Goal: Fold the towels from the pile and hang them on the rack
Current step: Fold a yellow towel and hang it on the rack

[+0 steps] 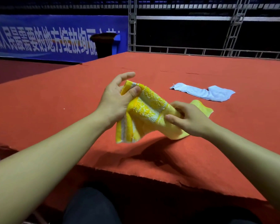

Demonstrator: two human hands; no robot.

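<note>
Now we fold: left hand (115, 101) and right hand (187, 118) each pinch the yellow towel (145, 110) aloft; next, bring edges together squarely.

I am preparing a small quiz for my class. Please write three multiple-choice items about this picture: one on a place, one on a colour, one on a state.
1. Where does the light blue towel lie?
A. on the red surface, beyond the right hand
B. on the person's lap
C. over the metal railing

2. What colour is the towel held by the hands?
A. green
B. yellow and white
C. purple

3. How is the yellow towel held?
A. lying flat, untouched
B. by one hand only
C. by both hands, lifted

Answers: 1 A, it rests flat on the surface. 2 B, yellow bands with white pile. 3 C, the left hand and the right hand each grip an end.
</note>
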